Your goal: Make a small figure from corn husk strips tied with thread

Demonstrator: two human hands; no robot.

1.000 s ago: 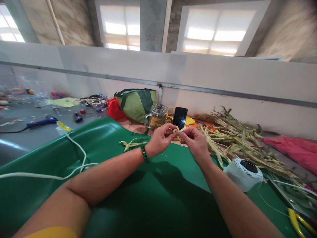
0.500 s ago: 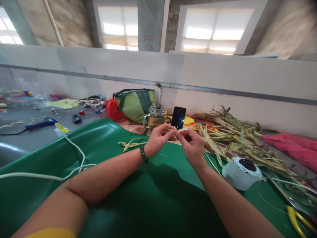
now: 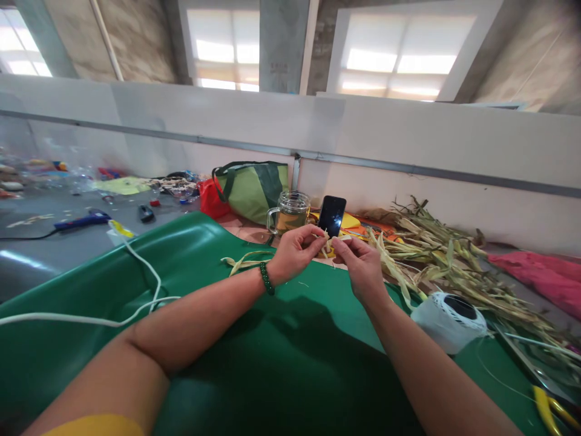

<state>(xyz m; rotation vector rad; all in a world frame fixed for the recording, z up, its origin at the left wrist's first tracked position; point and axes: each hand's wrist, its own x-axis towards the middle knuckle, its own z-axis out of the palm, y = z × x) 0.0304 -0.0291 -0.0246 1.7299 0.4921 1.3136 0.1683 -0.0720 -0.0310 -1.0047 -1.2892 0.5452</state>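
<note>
A craft workshop is suggested by the table (image 3: 68, 257), where dried husks (image 3: 438, 254), a white roll (image 3: 438, 327), yellow-handled scissors (image 3: 543, 404) and a corded blue tool (image 3: 82, 221) are laid out below rough walls (image 3: 140, 39).

One head-worn view looks from above the near side of the desk (image 3: 34, 257), forward and down across it, facing the pale partition (image 3: 408, 139) behind its far edge, windows (image 3: 399, 54) topping the frame. It is close: left hand (image 3: 295, 253) and right hand (image 3: 364, 265) sit mid-frame.
</note>
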